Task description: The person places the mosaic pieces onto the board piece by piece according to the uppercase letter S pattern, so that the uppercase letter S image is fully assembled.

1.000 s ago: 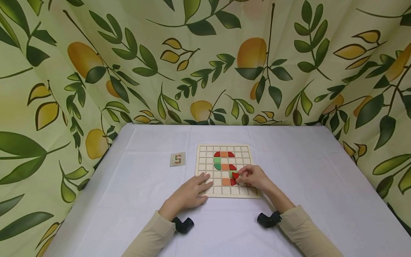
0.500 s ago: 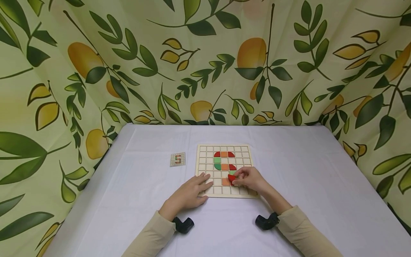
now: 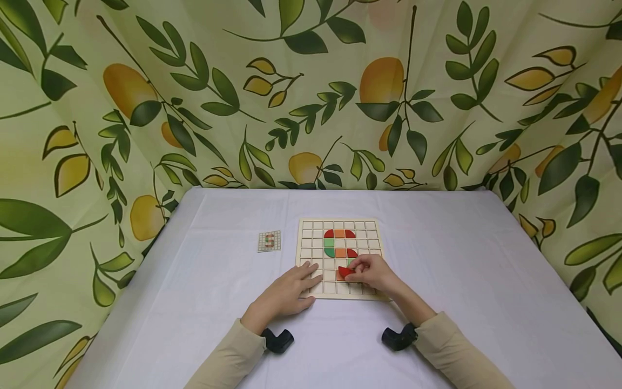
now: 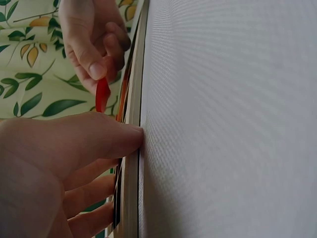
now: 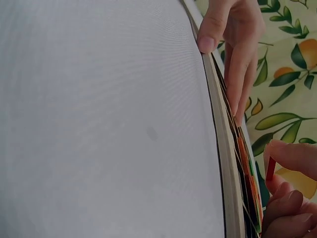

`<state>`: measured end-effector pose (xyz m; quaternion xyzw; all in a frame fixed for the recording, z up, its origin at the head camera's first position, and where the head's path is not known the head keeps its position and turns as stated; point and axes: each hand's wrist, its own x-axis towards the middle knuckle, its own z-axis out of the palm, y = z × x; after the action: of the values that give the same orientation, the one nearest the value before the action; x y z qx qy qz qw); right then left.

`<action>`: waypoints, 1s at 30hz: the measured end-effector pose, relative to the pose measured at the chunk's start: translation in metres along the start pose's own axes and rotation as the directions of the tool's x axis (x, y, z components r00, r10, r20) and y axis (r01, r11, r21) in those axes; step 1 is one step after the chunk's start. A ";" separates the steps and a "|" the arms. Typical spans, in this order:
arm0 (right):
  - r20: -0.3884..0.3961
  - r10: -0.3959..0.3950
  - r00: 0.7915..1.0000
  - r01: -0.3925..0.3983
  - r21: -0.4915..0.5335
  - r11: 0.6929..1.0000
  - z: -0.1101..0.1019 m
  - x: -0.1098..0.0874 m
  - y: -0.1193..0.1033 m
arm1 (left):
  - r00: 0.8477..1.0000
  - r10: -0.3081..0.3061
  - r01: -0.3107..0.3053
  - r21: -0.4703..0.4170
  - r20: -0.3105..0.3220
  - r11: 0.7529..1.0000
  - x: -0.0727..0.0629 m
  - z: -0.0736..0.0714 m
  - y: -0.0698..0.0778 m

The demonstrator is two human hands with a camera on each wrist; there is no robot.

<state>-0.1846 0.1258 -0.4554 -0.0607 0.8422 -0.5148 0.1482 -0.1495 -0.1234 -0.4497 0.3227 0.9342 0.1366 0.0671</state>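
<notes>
A wooden grid board [image 3: 311, 226] carries red, orange and green tiles in a curving line. My left hand [image 3: 289, 289] lies with fingers spread over the board's near left corner, its thumb [image 4: 126, 139] against the front edge. Above the lower part of the pattern, my right hand [image 3: 376, 271] pinches a red tile [image 3: 344, 272] with one rounded side between thumb and fingertips. The left wrist view shows this red tile [image 4: 102, 94] apart from the board, while in the right wrist view it appears edge-on. The tile overlaps an orange one, and the right hand hides the lower right cells.
Left of the board lies a small square card [image 3: 269, 241] printed with a coloured S on a grid. A white cloth [image 3: 218, 302] covers the table. Leaf-patterned curtains [image 3: 311, 108] stand around the back and sides. Black devices [image 3: 278, 341] sit at both wrists.
My right hand has moved a little left with the red tile, from beside the light green tile to over the orange one. The left hand has stayed in place.
</notes>
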 end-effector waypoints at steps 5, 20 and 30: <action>0.006 -0.005 1.000 0.005 0.001 1.000 0.003 0.001 0.000 | 1.000 -0.006 0.006 0.003 0.009 1.000 0.000 0.000 0.000; -0.015 -0.022 1.000 0.020 -0.073 0.997 0.014 0.003 -0.007 | 1.000 -0.014 0.014 -0.007 0.006 1.000 0.000 0.001 -0.001; -0.019 -0.002 1.000 0.001 -0.069 0.998 0.017 0.005 -0.010 | 1.000 -0.022 0.023 -0.012 0.008 1.000 0.000 0.001 0.000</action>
<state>-0.1845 0.1048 -0.4546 -0.0617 0.8608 -0.4861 0.1377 -0.1497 -0.1235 -0.4504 0.3122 0.9366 0.1404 0.0742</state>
